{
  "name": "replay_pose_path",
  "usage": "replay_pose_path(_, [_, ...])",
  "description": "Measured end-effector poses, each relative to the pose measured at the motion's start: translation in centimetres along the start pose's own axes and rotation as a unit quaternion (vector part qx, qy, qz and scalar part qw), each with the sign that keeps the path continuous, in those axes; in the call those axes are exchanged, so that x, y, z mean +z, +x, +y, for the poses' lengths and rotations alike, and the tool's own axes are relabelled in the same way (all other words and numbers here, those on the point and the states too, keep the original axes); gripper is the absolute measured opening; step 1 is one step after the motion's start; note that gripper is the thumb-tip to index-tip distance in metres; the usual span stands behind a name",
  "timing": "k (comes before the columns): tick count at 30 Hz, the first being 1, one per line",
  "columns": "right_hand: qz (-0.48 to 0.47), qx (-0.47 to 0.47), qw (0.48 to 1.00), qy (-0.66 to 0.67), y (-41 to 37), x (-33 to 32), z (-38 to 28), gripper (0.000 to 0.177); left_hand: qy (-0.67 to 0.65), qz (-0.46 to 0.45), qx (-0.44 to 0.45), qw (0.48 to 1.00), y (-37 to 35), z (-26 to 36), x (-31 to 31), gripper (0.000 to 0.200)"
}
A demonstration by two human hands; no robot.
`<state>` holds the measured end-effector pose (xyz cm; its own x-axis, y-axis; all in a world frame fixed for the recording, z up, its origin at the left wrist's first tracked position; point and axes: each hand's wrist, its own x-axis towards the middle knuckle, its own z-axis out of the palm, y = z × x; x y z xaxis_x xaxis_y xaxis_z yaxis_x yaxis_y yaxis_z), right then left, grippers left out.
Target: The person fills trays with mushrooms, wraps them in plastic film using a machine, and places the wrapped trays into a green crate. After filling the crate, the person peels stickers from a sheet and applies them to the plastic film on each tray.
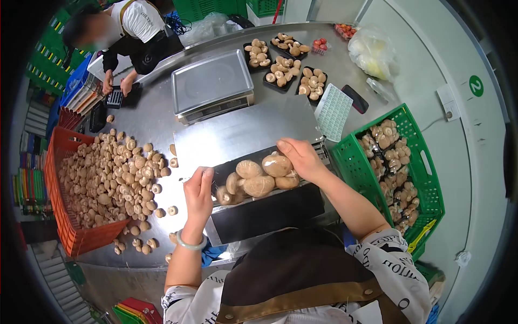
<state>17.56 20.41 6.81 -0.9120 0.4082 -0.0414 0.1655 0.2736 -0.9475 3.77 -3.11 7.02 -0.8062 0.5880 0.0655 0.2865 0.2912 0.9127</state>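
In front of me, several large brown mushrooms lie grouped under clear plastic film that shines on their caps. At the left end of the group, my left hand is closed with thumb and fingers pinching the film's edge; a pale bangle circles that wrist. My right hand pinches the film at the upper right, its thumb uppermost. Any tray beneath the mushrooms is mostly hidden. They rest on a metal wrapping machine, whose black plate lies nearest my apron.
An orange crate spills loose mushrooms on the left. A scale stands behind the machine, with mushroom trays beside it. On the right, a green crate holds packed mushrooms. Across the table, a person handles a small black tray.
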Motion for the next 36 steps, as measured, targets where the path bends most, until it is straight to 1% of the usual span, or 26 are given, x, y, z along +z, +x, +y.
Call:
replay_pose_path(1, [-0.007, 0.008, 1.0, 0.006, -0.8, -0.3, -0.9, 0.034, -0.011, -0.01, -0.004, 1.0, -0.9, 1.1, -0.5, 0.029])
replay_pose_path(2, [-0.016, -0.006, 1.0, -0.003, -1.8, -0.5, -1.3, 0.038, -0.031, -0.031, -0.039, 0.998, -2.1, 1.9, -0.9, 0.031])
replay_pose_path(3, [-0.026, 0.027, 0.999, 0.016, -2.9, -0.5, -1.3, 0.04, -0.044, -0.055, -0.128, 0.989, -3.4, 2.0, -1.2, 0.032])
replay_pose_path(5, [-0.046, 0.099, 0.993, 0.055, -5.6, 0.0, -1.1, 0.044, -0.093, -0.083, -0.178, 0.976, -5.9, 0.0, -0.4, 0.032])
replay_pose_path(6, [-0.075, 0.177, 0.98, 0.056, -6.5, 0.3, 0.4, 0.049, -0.076, -0.112, -0.199, 0.971, -6.7, -0.4, -0.1, 0.033])
replay_pose_path(7, [-0.092, 0.219, 0.97, 0.053, -7.5, 1.1, 3.2, 0.051, -0.09, -0.105, -0.168, 0.976, -8.0, -4.0, 1.3, 0.033])
replay_pose_path(9, [-0.067, 0.163, 0.982, -0.074, -9.1, 2.7, 6.8, 0.053, 0.018, -0.113, -0.157, 0.981, -9.2, -5.5, 3.1, 0.033])
replay_pose_path(10, [-0.037, 0.136, 0.985, -0.097, -10.0, 3.6, 8.6, 0.052, 0.043, -0.122, -0.138, 0.982, -9.6, -6.4, 3.8, 0.034])
replay_pose_path(13, [-0.007, 0.129, 0.982, -0.137, -11.0, 4.4, 13.8, 0.052, 0.169, -0.125, -0.109, 0.972, -10.4, -10.3, 6.2, 0.036])
replay_pose_path(14, [-0.001, 0.198, 0.976, -0.091, -11.4, 4.3, 14.9, 0.053, 0.215, -0.102, -0.086, 0.967, -11.0, -11.1, 6.6, 0.036])
replay_pose_path(15, [0.016, 0.26, 0.965, -0.034, -11.6, 4.1, 14.8, 0.047, 0.228, -0.064, -0.091, 0.967, -11.3, -10.9, 6.9, 0.034])
replay_pose_path(17, [0.043, 0.252, 0.967, 0.014, -12.9, 4.1, 14.4, 0.032, 0.193, -0.001, -0.122, 0.974, -12.2, -10.1, 6.6, 0.028])
replay_pose_path(18, [0.053, 0.229, 0.972, 0.026, -13.6, 4.2, 14.7, 0.027, 0.141, 0.008, -0.154, 0.978, -12.9, -11.0, 6.1, 0.021])
replay_pose_path(21, [0.101, 0.157, 0.98, 0.065, -14.6, 4.7, 15.3, 0.021, 0.011, 0.06, -0.1, 0.993, -15.0, -12.6, 6.6, 0.013])
replay_pose_path(22, [0.123, 0.135, 0.98, 0.082, -14.5, 5.0, 15.5, 0.02, -0.02, 0.048, -0.104, 0.993, -15.4, -12.9, 6.6, 0.016])
replay_pose_path(23, [0.145, 0.112, 0.978, 0.098, -14.5, 5.3, 15.6, 0.02, -0.04, 0.062, -0.111, 0.991, -15.7, -13.2, 6.4, 0.016])
replay_pose_path(24, [0.158, 0.15, 0.965, 0.147, -15.2, 4.7, 15.5, 0.016, -0.058, 0.074, -0.117, 0.989, -15.5, -13.1, 5.9, 0.015])
replay_pose_path(25, [0.182, 0.153, 0.955, 0.179, -16.1, 3.6, 14.2, 0.016, -0.079, 0.086, -0.12, 0.986, -15.0, -12.9, 5.5, 0.015])
replay_pose_path(26, [0.188, 0.189, 0.924, 0.276, -17.4, 2.1, 12.2, 0.016, -0.108, 0.087, -0.1, 0.985, -14.5, -12.5, 4.8, 0.015])
replay_pose_path(27, [0.211, 0.193, 0.908, 0.305, -18.8, 1.1, 10.2, 0.017, -0.053, 0.073, -0.045, 0.995, -14.1, -11.5, 4.3, 0.016])
replay_pose_path(29, [0.252, 0.2, 0.906, 0.276, -21.9, -0.5, 8.8, 0.017, 0.037, 0.028, -0.024, 0.999, -13.8, -11.5, 4.1, 0.018])
replay_pose_path(31, [0.322, 0.226, 0.9, 0.188, -24.5, -0.4, 12.1, 0.015, 0.175, -0.035, -0.022, 0.984, -13.4, -11.8, 5.5, 0.02])
replay_pose_path(32, [0.358, 0.216, 0.899, 0.129, -25.4, 0.5, 15.0, 0.015, 0.243, -0.067, -0.018, 0.968, -13.0, -12.1, 6.5, 0.021])
replay_pose_path(33, [0.392, 0.206, 0.894, 0.069, -26.2, 1.5, 17.8, 0.015, 0.302, -0.079, 0.064, 0.948, -12.5, -13.0, 8.0, 0.034])
replay_pose_path(35, [0.42, 0.216, 0.879, -0.058, -26.6, 4.1, 21.1, 0.013, 0.414, -0.135, 0.162, 0.885, -11.2, -12.7, 10.6, 0.04])
replay_pose_path(36, [0.454, 0.2, 0.866, -0.062, -26.2, 5.8, 23.4, 0.013, 0.371, -0.142, 0.205, 0.894, -10.4, -12.1, 12.3, 0.043])
